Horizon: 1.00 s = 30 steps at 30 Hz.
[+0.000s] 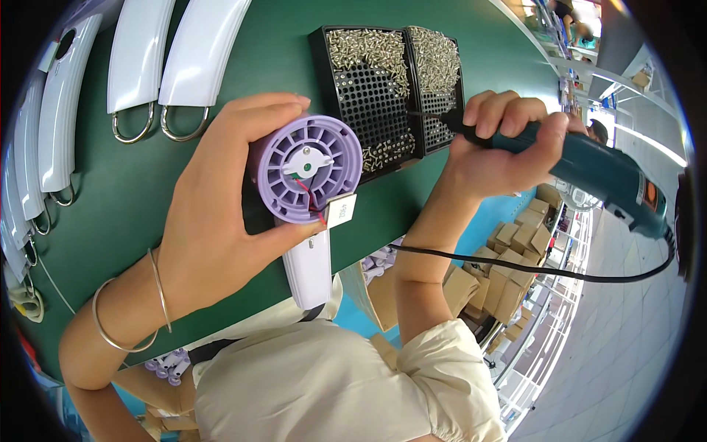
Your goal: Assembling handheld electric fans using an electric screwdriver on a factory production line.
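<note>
My left hand [213, 214] grips a round lilac plastic housing [305, 168] with radial ribs, a white centre piece and red and black wires leading to a small white tag [341, 211]. A white handle part [309, 269] hangs below it. My right hand [501, 140] holds a dark green electric screwdriver [604, 173], its black bit pointing left into a black perforated tray of small silver screws [436, 88]. The black cord [545, 271] loops under my right forearm.
A second black screw tray [364, 74] stands beside the first on the green table [125, 199]. White curved shells with metal loops [188, 59] line the table's far left. Cardboard boxes [515, 258] and lilac parts lie below the table edge.
</note>
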Motion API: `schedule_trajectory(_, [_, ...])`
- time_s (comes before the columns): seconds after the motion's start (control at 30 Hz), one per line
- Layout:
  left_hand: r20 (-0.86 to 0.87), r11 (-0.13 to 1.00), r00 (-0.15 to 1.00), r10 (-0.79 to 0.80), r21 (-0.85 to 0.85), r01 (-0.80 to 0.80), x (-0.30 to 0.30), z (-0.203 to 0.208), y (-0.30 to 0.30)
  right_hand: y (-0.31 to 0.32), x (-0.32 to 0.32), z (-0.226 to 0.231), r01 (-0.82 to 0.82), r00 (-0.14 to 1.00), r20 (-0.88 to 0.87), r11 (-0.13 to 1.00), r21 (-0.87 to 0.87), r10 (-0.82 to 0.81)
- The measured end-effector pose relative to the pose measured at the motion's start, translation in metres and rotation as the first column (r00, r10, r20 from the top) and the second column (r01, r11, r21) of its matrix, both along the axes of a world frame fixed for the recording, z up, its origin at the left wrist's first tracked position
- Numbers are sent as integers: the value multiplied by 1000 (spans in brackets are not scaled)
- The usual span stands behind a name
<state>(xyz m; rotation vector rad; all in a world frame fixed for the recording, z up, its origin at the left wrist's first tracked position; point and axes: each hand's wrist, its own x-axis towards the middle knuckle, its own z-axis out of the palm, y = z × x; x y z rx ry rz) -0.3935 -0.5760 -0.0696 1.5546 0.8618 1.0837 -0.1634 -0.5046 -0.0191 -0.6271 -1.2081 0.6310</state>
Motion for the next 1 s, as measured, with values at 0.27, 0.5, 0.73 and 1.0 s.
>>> schedule_trajectory(0.27, [8,1000,1000,-2,-31,2,1,1,-1,-6,-2,1,-32,999,-1,999,-24,32])
schedule_trajectory(0.5, [-30,999,999,44,18,-44,0,-1,-2,-53,-23,43,-299,954,14,953,44,299])
schedule_trajectory(0.73, [-42,998,998,51,35,-50,2,-2,-2,-67,-53,45,-374,927,73,917,140,367])
schedule_trajectory(1.0, [-46,997,997,55,61,-52,2,-3,-3,-62,-60,37,-451,883,169,892,40,438])
